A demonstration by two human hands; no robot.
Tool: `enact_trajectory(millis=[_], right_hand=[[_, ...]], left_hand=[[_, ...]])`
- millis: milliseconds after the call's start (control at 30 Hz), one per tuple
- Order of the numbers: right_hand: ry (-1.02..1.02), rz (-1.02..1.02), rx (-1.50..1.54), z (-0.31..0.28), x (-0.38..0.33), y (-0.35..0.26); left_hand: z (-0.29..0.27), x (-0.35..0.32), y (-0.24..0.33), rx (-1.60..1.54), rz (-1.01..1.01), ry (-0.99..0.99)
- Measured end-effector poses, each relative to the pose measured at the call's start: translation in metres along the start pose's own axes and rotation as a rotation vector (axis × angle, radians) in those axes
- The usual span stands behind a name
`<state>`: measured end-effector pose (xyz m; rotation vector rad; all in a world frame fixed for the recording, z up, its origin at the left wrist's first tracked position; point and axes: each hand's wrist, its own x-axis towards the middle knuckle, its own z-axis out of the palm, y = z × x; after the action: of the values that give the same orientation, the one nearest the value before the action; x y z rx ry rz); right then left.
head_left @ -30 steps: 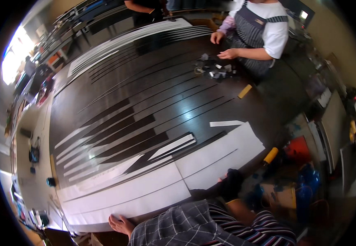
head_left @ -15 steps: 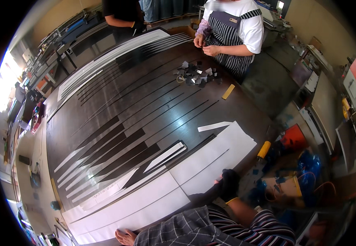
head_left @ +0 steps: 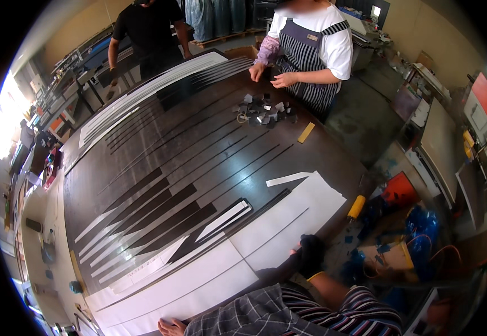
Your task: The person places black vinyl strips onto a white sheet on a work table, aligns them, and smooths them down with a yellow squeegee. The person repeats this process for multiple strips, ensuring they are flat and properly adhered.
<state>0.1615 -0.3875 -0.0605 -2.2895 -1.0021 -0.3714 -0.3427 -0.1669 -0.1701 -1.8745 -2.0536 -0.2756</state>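
Observation:
A large dark table (head_left: 142,168) carries long white and black strips laid side by side. Wide white sheets (head_left: 288,224) lie along its near edge. My right hand (head_left: 311,253), in a black glove, curls over the near edge of the white sheet. My bare left hand (head_left: 168,326) rests with fingers spread at the lower edge of another white sheet (head_left: 170,291). A loose white strip (head_left: 288,179) lies just beyond the right sheet.
Across the table a person in a striped apron (head_left: 311,50) handles a pile of small dark scraps (head_left: 263,110); a yellow stick (head_left: 305,133) lies beside it. A person in black (head_left: 148,33) stands at the far left. Yellow-handled tool (head_left: 356,206), crates and clutter sit on my right.
The view has tilted, bringing the person in the apron lower in the picture and the person in black into sight. Both my hands stay at the near edge of the sheets.

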Motion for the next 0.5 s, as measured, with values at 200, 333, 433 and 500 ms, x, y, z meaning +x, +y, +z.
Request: enact_trajectory(millis=[200, 333, 433, 500], right_hand=[[0.031, -0.021, -0.009, 0.002, -0.001, 0.001], [0.054, -0.028, -0.015, 0.002, 0.001, -0.001], [0.066, -0.040, -0.015, 0.004, 0.000, 0.000], [0.047, -0.028, 0.007, 0.003, 0.002, -0.001]], left_hand=[[-0.003, 0.003, -0.001, 0.067, 0.003, 0.015], [-0.007, 0.003, -0.003, 0.118, 0.013, 0.019], [-0.017, -0.002, 0.001, 0.323, 0.067, -0.043], [0.046, -0.010, -0.022, 0.300, 0.060, -0.027]])
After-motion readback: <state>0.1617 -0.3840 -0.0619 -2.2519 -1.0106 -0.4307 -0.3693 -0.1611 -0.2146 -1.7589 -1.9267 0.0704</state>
